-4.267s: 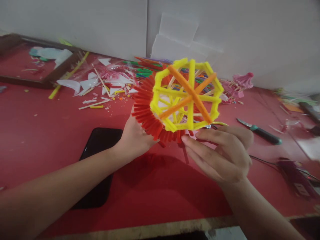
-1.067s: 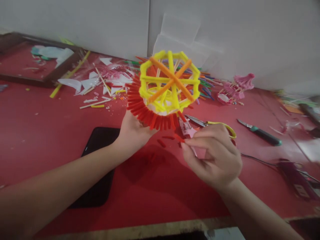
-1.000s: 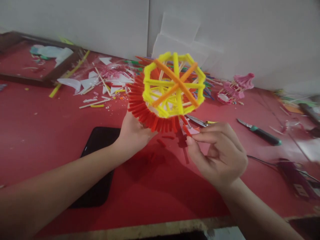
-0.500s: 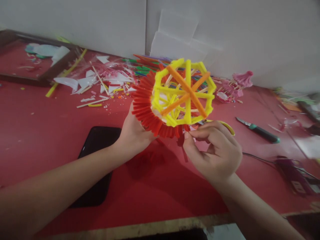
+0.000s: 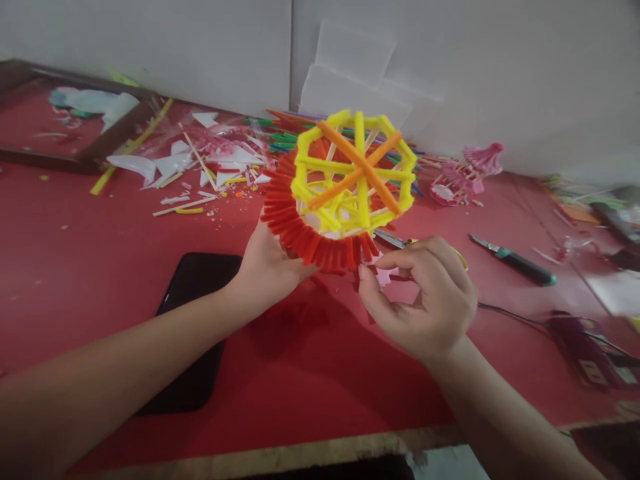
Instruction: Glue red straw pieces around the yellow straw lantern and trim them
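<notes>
My left hand [image 5: 270, 263] holds up a pipe-cleaner craft model [image 5: 363, 170] from below and behind; its fingers are mostly hidden under it. The model has a yellow ring on top, crossed by yellow and orange pipe-cleaner spokes, with thin wooden sticks inside. A fringe of short red pipe-cleaner pieces [image 5: 320, 250] runs around its lower rim. By the front right end of that fringe is my right hand [image 5: 425, 293], thumb and forefinger a little apart, with nothing visible between them. Scissors with yellow handles [image 5: 393, 238] lie partly hidden behind my right hand.
A black phone-like slab [image 5: 200, 333] lies under my left forearm. On the right are a green-handled knife [image 5: 525, 267] and a dark red device [image 5: 585, 350] with a cord. Scraps and sticks [image 5: 215, 167], a pink model [image 5: 470, 173] and a wooden frame [image 5: 90, 157] stand along the back.
The model has tilted and shifted slightly left and up, showing more of its red fringe. My right thumb and forefinger, pinched at the fringe before, have parted, and the hand has moved slightly left.
</notes>
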`<state>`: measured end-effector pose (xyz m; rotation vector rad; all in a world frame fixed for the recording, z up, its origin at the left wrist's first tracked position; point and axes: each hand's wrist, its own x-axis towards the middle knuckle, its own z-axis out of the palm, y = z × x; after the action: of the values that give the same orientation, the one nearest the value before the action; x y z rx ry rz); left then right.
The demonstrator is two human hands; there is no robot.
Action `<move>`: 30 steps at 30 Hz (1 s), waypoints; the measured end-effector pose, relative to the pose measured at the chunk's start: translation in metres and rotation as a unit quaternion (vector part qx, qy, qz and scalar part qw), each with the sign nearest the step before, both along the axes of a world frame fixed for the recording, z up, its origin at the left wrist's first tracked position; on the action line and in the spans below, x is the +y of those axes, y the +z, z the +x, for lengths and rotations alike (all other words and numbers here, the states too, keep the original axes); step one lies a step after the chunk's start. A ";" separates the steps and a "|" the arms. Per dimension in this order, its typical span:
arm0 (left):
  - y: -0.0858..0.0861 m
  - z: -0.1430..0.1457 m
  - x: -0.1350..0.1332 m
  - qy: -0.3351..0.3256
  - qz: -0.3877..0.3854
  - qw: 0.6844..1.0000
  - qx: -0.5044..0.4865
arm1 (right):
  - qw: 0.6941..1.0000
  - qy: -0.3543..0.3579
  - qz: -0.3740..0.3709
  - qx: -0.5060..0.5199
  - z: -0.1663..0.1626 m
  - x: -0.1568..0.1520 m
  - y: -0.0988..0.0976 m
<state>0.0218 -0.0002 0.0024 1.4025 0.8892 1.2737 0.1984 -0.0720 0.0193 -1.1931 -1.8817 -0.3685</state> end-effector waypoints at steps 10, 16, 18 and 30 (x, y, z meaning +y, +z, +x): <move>-0.002 -0.003 -0.003 -0.051 0.031 0.998 -0.017 | 0.995 -0.004 0.081 -0.054 0.014 0.005 -0.006; -0.002 -0.004 -0.005 -0.054 0.025 0.998 -0.016 | 0.994 -0.016 0.106 -0.033 0.012 0.006 -0.014; -0.002 -0.004 -0.005 -0.056 0.030 0.998 -0.017 | 0.993 -0.028 0.108 -0.032 0.012 0.006 -0.012; -0.001 -0.004 -0.006 -0.061 0.030 0.997 -0.022 | 0.992 -0.020 0.120 -0.044 0.013 0.008 -0.013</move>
<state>0.0180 -0.0062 0.0018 1.4487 0.7305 1.2422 0.2112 -0.0637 0.0066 -1.0670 -1.8308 -0.6593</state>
